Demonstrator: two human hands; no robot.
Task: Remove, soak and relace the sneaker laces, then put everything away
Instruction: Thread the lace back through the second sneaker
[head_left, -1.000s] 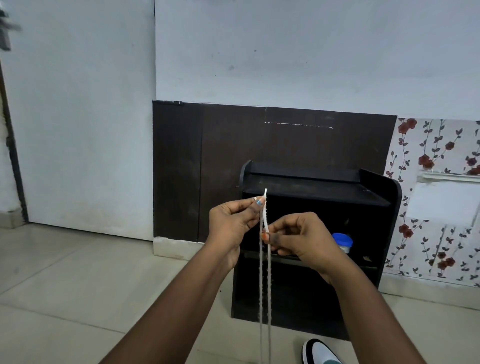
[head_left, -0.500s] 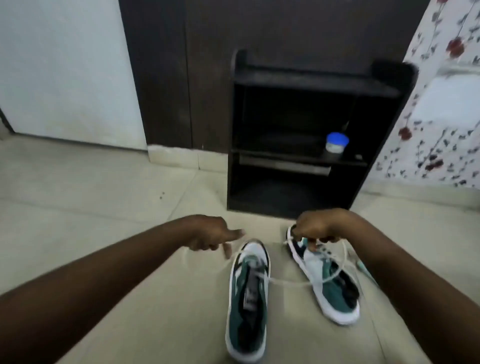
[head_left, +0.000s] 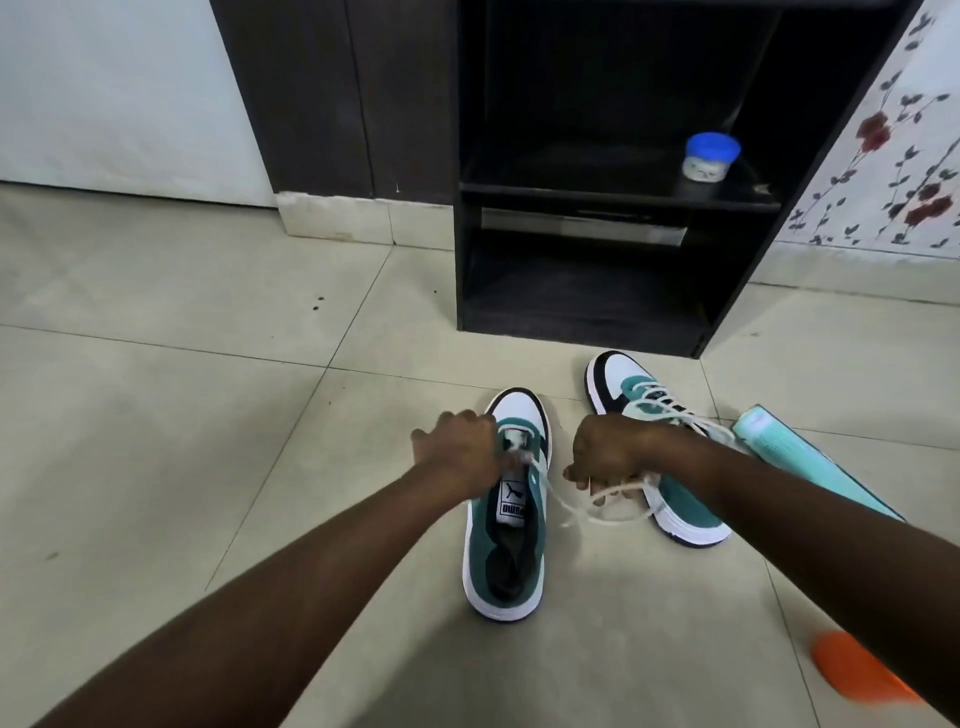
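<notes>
Two green, white and black sneakers stand on the tiled floor. The near left sneaker has no lace through most of its eyelets and its tongue shows. My left hand is closed at its front eyelets, pinching one end of a white lace. My right hand is closed on the other part of that lace, which sags between both hands. The right sneaker behind it is laced, partly hidden by my right forearm.
A black open shelf unit stands against the wall just beyond the shoes, with a small blue-lidded jar on its middle shelf. A teal flat item lies right of the shoes. An orange object sits at lower right.
One second ago I held the lace doubled up at chest height. My view dropped to the floor, and both hands came down with the lace to the left sneaker.
</notes>
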